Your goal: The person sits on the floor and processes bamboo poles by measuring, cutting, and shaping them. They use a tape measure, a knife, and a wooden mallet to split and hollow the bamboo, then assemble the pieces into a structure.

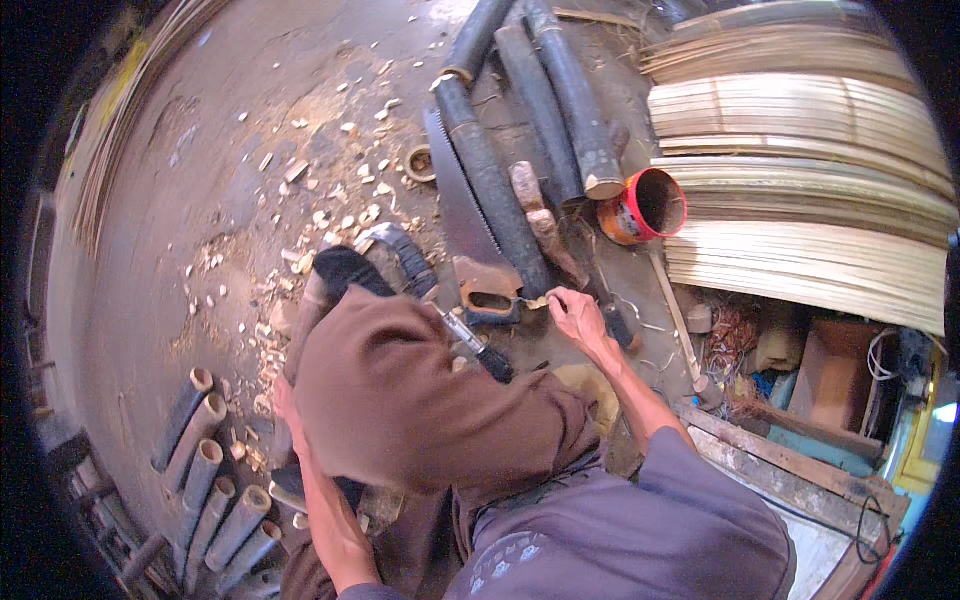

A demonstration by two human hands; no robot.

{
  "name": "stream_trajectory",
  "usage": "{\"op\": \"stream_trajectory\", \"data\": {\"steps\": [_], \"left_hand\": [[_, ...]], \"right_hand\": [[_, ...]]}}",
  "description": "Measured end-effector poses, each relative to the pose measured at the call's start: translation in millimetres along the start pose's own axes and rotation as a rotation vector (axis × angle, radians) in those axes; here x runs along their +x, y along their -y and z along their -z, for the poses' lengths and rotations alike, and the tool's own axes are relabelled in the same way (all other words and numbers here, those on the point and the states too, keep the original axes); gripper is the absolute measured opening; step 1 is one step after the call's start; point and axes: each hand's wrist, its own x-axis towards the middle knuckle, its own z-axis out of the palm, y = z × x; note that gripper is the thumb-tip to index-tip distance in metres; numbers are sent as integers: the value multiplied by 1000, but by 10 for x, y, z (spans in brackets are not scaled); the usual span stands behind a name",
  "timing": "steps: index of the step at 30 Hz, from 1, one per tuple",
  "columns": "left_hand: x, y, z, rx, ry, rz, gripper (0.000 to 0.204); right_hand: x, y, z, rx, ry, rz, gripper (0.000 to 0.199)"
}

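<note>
My right hand [577, 316] is closed in a pinch beside the handle end of a handsaw [465, 215]. A small yellowish piece [537, 302], perhaps a wood chip, sits at its fingertips. The saw has a long dark toothed blade and a wooden handle, and lies along a dark bamboo pole [490, 170]. My left hand [286, 402] rests against my bent leg; the brown cloth over the knee covers most of its fingers. Between my foot and the saw lie a dark-wrapped curved tool [408, 255] and a tool with a shiny shaft [462, 328].
Further dark bamboo poles [570, 95] lie ahead, near a red bucket [643, 207]. Stacked pale bamboo strips [800, 180] fill the right. Several cut bamboo tubes [205, 465] stand at lower left. Wood chips [350, 215] litter the floor around a bamboo ring [420, 165].
</note>
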Motion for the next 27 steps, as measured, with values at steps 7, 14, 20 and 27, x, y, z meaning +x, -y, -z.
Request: {"op": "stream_trajectory", "data": {"steps": [7, 14, 20, 27], "left_hand": [[-90, 128, 143, 22, -43, 100, 84], [-166, -227, 288, -65, -22, 235, 85], [263, -603, 209, -136, -12, 81, 84], [-46, 20, 128, -61, 96, 262, 90]], "right_hand": [[325, 1198, 187, 130, 177, 179, 24], [235, 1273, 224, -18, 245, 251, 35], [-150, 646, 139, -91, 289, 116, 47], [-314, 704, -600, -140, 651, 210, 56]]}}
